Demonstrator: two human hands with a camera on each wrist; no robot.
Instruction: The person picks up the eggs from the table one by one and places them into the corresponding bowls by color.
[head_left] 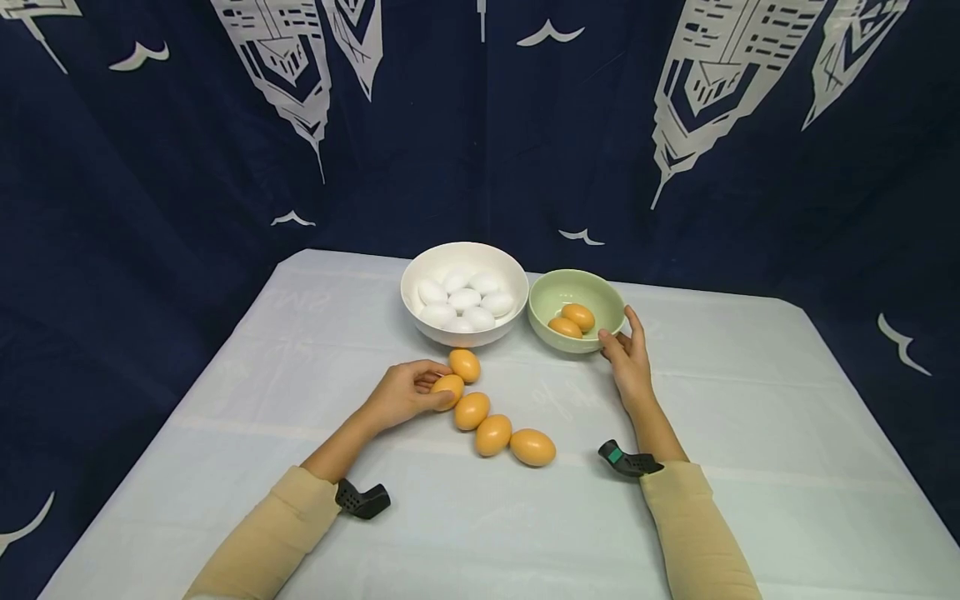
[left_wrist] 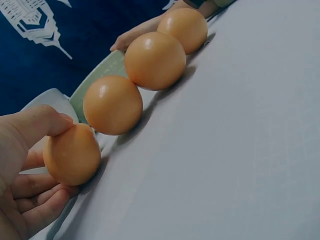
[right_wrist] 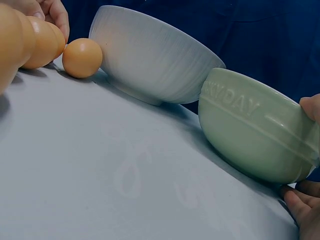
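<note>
Eggs, smooth, glossy and orange-brown, make a bent row of five just below the head view's centre. The left hand pinches one, second from the top; the right hand holds the pale green bowl, right of centre.

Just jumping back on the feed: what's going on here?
A person's left hand grips a brown egg; four other brown eggs lie close by on the table. The right hand holds the side of the green bowl, with two brown eggs inside. Beside it, the white bowl holds several white eggs.
</note>
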